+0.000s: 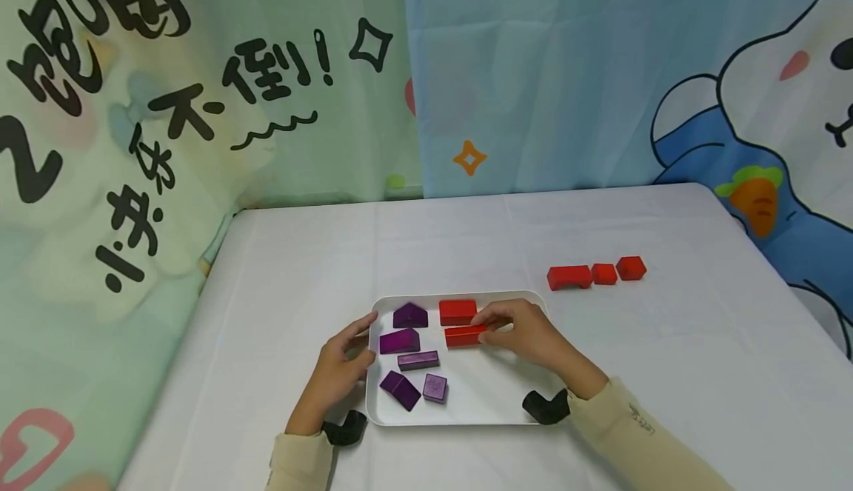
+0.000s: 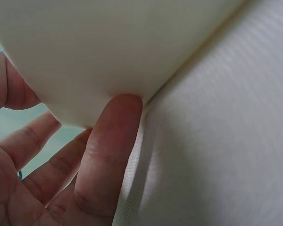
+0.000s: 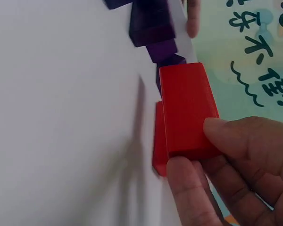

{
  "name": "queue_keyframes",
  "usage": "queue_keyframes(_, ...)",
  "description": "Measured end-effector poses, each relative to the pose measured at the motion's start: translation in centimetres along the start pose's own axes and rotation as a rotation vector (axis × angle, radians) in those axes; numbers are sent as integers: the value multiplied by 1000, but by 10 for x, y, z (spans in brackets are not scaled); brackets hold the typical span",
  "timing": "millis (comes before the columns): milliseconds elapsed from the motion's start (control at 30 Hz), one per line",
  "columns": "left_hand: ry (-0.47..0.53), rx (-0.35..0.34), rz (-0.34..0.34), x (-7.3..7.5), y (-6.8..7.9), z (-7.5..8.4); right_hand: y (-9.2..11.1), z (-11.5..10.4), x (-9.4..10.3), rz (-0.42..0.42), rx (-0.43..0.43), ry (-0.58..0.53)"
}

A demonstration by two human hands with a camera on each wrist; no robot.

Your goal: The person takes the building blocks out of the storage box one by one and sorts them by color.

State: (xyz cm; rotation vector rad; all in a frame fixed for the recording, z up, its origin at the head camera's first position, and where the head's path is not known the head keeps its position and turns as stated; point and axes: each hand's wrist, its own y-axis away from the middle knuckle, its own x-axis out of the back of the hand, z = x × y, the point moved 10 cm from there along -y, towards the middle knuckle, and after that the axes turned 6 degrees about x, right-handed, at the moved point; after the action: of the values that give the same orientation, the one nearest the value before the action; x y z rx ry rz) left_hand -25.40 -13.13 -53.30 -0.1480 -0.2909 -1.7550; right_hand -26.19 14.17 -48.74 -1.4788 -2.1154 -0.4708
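Note:
At the tray's left rim, my left hand [image 1: 335,375] rests its fingers and thumb against the edge. Up close in the left wrist view, the thumb [image 2: 111,146] presses the pale tray wall [image 2: 70,52]. My right hand [image 1: 529,334] pinches a red rectangular block [image 1: 461,337] between thumb and fingers. Behind that block lies another red block [image 1: 457,312] on the white tray [image 1: 493,406]. In the right wrist view the held block [image 3: 186,108] partly hides the other red one [image 3: 159,141]. Whether the held block touches the tray, I cannot tell.
Several purple blocks, among them a pointed one [image 1: 409,316] and a small cube [image 1: 435,388], occupy the tray's left half. Beyond the tray's right corner, a notched red block [image 1: 569,277] and two smaller red blocks [image 1: 604,274] stand in a row on the white tablecloth [image 1: 666,343].

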Motion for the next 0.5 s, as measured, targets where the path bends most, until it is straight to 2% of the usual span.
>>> queue_keyframes(267,-4,-1,4,-2,1,2,26,-4,45,81,40,7)
queue_keyframes(500,-4,-3,9,-1,3,4,45,15,101,218,13,110)
